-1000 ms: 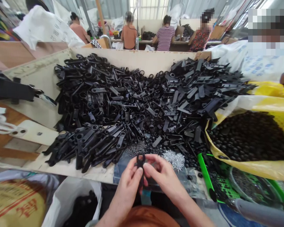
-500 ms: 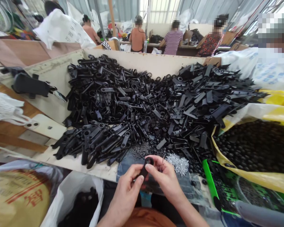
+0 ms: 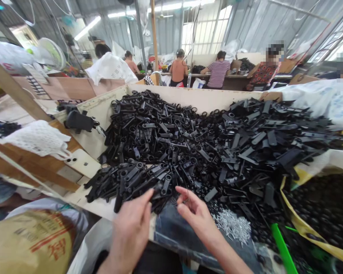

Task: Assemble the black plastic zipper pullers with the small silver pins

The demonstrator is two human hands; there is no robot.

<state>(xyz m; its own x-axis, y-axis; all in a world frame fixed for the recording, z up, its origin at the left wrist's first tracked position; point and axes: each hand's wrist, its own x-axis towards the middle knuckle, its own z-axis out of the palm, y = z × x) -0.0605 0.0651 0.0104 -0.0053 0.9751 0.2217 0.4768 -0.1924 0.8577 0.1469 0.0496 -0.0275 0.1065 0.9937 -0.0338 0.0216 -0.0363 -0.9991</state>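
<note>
My left hand (image 3: 133, 224) is smeared by motion at the near edge of a row of black ring-ended plastic handles (image 3: 131, 173). Its fingers point at them, and whether it grips one I cannot tell. My right hand (image 3: 194, 211) hovers above the dark work mat (image 3: 171, 228), thumb and forefinger apart, the other fingers loosely curled. A tiny piece may sit among those fingers, too blurred to make out. Right of this hand lies a heap of small silver screws (image 3: 234, 224). Behind it, small black parts are scattered.
A large heap of flat black parts (image 3: 263, 133) fills the right of the walled bench. The yellow-edged bag (image 3: 291, 213) holds black round pieces. A green tray (image 3: 284, 247) stands near right; a phone (image 3: 84, 163) lies left. Several people sit at the far bench.
The black ring-ended part between both hands is no longer seen there. My hands have separated, the left going toward the handle row. The camera view has tilted up and swung left.
</note>
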